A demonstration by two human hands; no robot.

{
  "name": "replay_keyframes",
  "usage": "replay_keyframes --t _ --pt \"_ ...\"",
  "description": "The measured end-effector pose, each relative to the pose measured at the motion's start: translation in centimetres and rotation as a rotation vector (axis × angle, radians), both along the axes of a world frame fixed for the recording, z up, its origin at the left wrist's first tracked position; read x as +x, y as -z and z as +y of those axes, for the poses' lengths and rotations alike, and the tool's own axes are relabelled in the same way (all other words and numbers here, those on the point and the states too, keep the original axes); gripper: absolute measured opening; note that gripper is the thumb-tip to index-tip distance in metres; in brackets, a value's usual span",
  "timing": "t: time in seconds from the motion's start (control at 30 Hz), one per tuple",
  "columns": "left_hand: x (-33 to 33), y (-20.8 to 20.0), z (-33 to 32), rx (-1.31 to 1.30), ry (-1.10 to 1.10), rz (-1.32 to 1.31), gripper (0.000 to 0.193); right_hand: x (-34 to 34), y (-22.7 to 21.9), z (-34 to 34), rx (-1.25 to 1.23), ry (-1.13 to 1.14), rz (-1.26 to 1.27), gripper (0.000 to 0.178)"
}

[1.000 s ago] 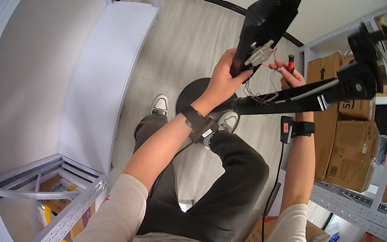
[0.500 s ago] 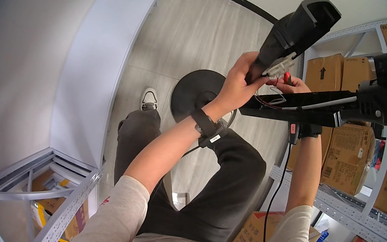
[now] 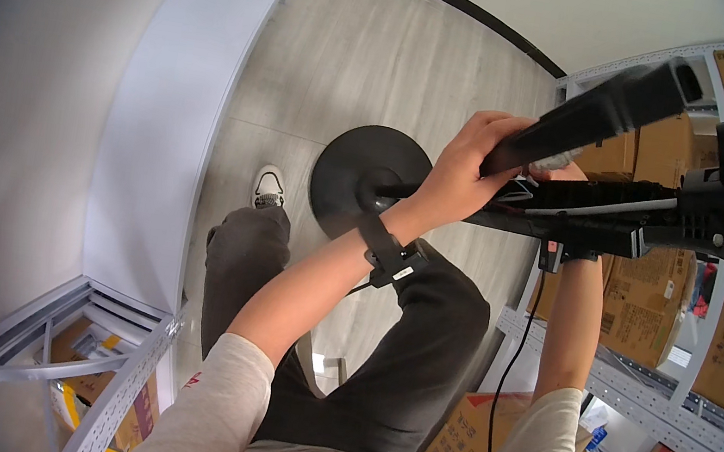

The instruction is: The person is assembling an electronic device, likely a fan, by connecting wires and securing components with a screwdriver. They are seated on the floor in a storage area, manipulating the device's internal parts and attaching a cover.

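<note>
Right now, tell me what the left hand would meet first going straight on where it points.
First would be the long black plastic cover the left hand holds; beyond it, perhaps the smooth pale wall, though depth is unclear.

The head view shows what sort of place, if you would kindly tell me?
Probably a storeroom: a perforated metal rack stands on the right, cardboard boxes sit on it, and a pale shelf runs along the left side.
</note>
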State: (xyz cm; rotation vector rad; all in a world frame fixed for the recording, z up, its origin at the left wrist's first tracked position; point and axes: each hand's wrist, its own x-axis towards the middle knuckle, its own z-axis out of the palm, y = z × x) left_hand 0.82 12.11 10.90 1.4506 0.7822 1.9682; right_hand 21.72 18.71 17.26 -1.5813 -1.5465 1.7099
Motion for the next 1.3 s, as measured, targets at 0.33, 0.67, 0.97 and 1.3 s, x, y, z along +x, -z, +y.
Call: replay_keyframes --t 0.33,0.67,0.97,1.3 --pt "0.1 -1.9 -0.8 -0.176 0.207 -0.017 0.050 5.9 4.9 2.3 -0.012 0.092 0.232 0.027" --pt "-0.6 -2.4 -1.0 -0.177 0.449 0.003 0.059 6.8 4.3 2.1 -0.004 0.030 0.268 0.025" --pt "-1.4 -1.8 -0.7 -0.183 0.699 -0.089 0.071 7.2 4.4 2.3 -0.015 0.000 0.278 0.024" --pt "-1.2 0.2 0.0 -0.111 0.583 -0.083 0.068 8.1 5.4 3.4 -0.009 0.011 0.216 0.023"
